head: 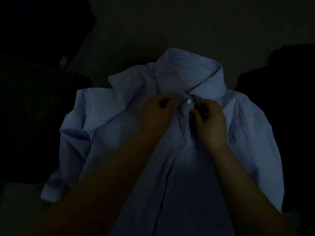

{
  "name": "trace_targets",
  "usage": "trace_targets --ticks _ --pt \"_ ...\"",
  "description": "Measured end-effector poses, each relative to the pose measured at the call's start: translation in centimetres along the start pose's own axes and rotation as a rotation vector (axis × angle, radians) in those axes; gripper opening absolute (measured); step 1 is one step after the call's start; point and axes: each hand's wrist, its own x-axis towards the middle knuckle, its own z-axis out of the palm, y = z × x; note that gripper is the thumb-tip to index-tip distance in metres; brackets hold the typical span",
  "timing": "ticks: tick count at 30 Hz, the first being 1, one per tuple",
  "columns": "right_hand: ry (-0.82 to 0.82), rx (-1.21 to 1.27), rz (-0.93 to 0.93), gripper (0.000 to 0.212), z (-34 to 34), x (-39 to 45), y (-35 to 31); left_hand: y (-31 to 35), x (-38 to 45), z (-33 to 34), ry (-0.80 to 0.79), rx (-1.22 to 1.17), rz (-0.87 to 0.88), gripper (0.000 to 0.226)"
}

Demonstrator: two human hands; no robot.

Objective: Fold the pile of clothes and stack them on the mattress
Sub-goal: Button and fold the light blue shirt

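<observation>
A light blue collared shirt (105,126) lies spread front-up on the dim mattress (153,28), collar pointing away from me. A white button (188,101) shows just below the collar. My left hand (153,113) pinches the shirt's placket on the left of that button. My right hand (211,123) pinches the fabric edge on the right of it, fingers curled. The left sleeve is bunched, with its cuff (51,191) near my left forearm.
The scene is very dark. A dark heap of clothes (34,99) lies to the left of the shirt and another dark mass (286,79) to the right. A small pale object (64,61) sits at the back left.
</observation>
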Motion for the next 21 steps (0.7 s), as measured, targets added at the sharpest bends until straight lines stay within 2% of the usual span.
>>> trace_targets --ticks 2,4,6,7,9,10,12,15,17,18,21 --pt "0.055 -0.050 0.010 0.017 -0.5 -0.9 0.2 -1.9 -1.0 -2.4 0.211 0.409 0.171 0.028" --pt "0.130 -0.091 -0.026 0.015 -0.5 -1.3 -0.7 -3.8 -1.3 -5.5 0.403 0.770 0.227 0.036" --pt "0.158 -0.123 -0.131 0.018 0.1 -0.7 -2.3 -4.8 -0.9 -8.2 0.533 0.819 0.239 0.035" --pt "0.150 -0.159 -0.198 0.022 0.5 0.1 -3.4 -4.8 -0.9 -9.3 0.532 0.841 0.199 0.046" --pt "0.078 -0.221 -0.259 0.036 1.7 2.6 -4.9 -4.7 -0.4 -11.1 0.413 0.907 0.012 0.073" --pt "0.031 -0.242 -0.245 0.044 2.4 4.3 -5.5 -4.8 -0.1 -11.9 0.343 0.934 -0.035 0.076" --pt "-0.041 -0.370 -0.169 0.060 3.4 8.0 -5.3 -5.2 -0.3 -13.5 0.215 1.014 0.062 0.066" --pt "0.002 -0.633 0.071 0.079 2.5 12.0 -3.1 -5.8 -0.9 -14.8 0.156 1.012 0.219 0.069" --pt "-0.020 -0.516 0.294 0.084 0.6 12.6 -1.4 -6.7 -1.2 -14.6 0.124 0.982 0.259 0.077" --pt "-0.059 -0.414 0.353 0.089 -0.1 12.5 -0.4 -6.9 -1.4 -14.3 0.064 0.945 0.185 0.081" --pt "-0.135 -0.290 0.307 0.096 -1.6 11.0 0.9 -6.8 -1.4 -12.3 0.008 0.882 -0.052 0.085"
